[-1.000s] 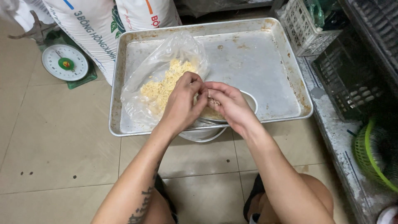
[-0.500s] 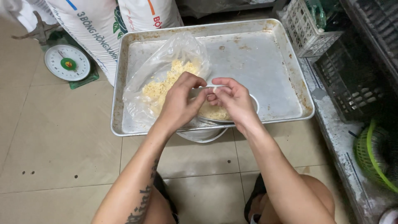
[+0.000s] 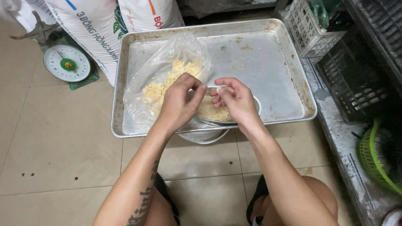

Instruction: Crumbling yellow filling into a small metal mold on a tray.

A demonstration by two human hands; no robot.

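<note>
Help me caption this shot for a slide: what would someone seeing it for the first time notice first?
The eye goes first to the two hands meeting at the near edge of the big metal tray: the left hand and right hand work over a small bowl of pale yellow shreds. Just behind the left hand lies a clear plastic bag holding more of the same shreds. At the far left, a round dial scale stands on the tiled floor.

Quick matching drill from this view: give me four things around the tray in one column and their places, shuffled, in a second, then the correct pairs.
1. plastic bag
2. kitchen scale
3. white basket
4. metal bowl

A. on the floor, left of the metal tray
B. under the right hand
C. beyond the tray's far right corner
D. on the tray's left part, by the left hand

Pairs: 1-D, 2-A, 3-C, 4-B
</note>
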